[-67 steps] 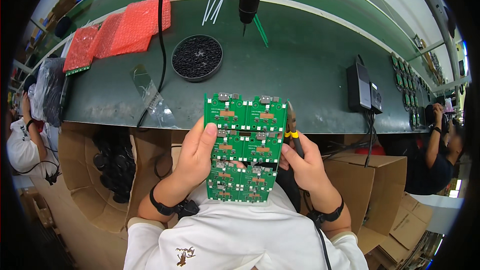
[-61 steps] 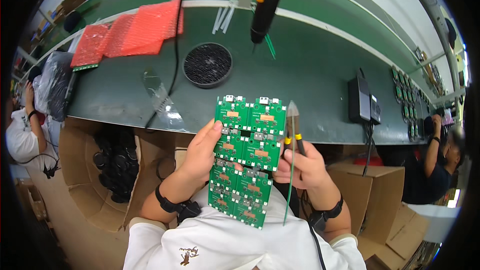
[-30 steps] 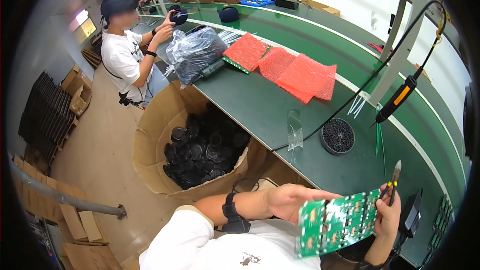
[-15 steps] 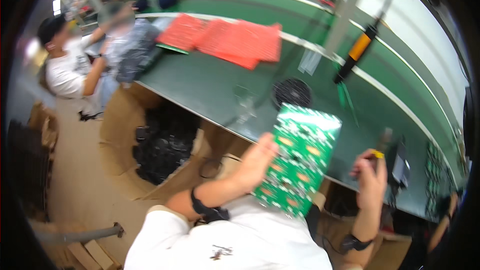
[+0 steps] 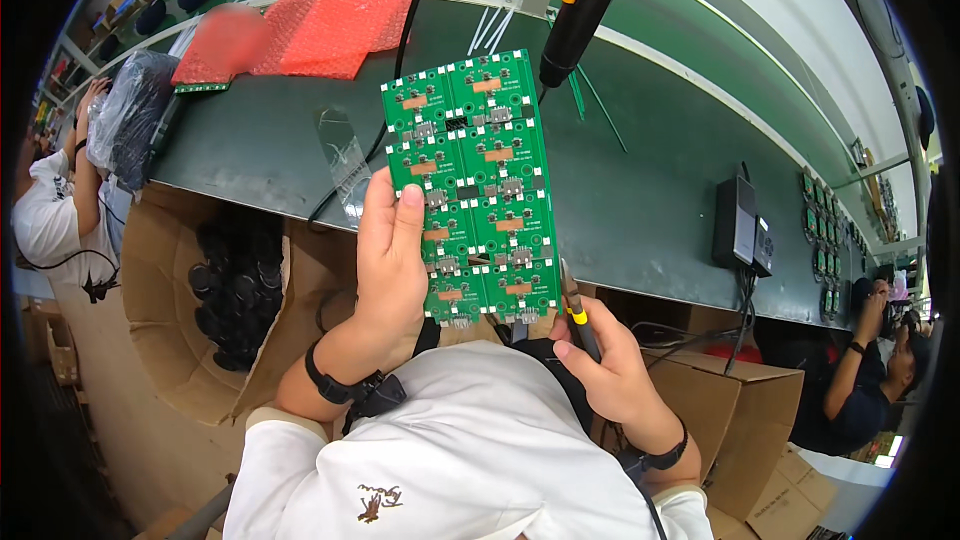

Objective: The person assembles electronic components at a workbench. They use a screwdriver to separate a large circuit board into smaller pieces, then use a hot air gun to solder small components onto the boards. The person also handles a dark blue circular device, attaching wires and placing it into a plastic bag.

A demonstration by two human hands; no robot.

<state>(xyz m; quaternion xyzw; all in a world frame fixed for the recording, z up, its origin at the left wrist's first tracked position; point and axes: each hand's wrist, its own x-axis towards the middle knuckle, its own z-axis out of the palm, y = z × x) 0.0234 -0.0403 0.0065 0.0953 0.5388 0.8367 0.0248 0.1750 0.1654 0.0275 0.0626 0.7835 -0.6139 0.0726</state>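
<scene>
A green circuit board panel (image 5: pixel 470 210) is held up in front of me, made of several repeated small boards with metal connectors. My left hand (image 5: pixel 392 265) grips its left edge, the thumb lying over the front. My right hand (image 5: pixel 615 365) is closed around a pair of pliers (image 5: pixel 577 314) with dark handles, yellow parts and a metal tip. That tip points up beside the panel's lower right edge; whether it touches the board I cannot tell.
An electric screwdriver (image 5: pixel 585 15) hangs above the green workbench (image 5: pixel 650 190). Red bubble-wrap bags (image 5: pixel 345 30) lie at the far left, a black box (image 5: pixel 740 225) with cables at the right. A carton (image 5: pixel 165 340) holding black parts stands lower left. Co-workers sit on both sides.
The panel has turned more upright and shifted left in view. My right hand has brought the pliers from well apart on the right to the panel's lower right edge.
</scene>
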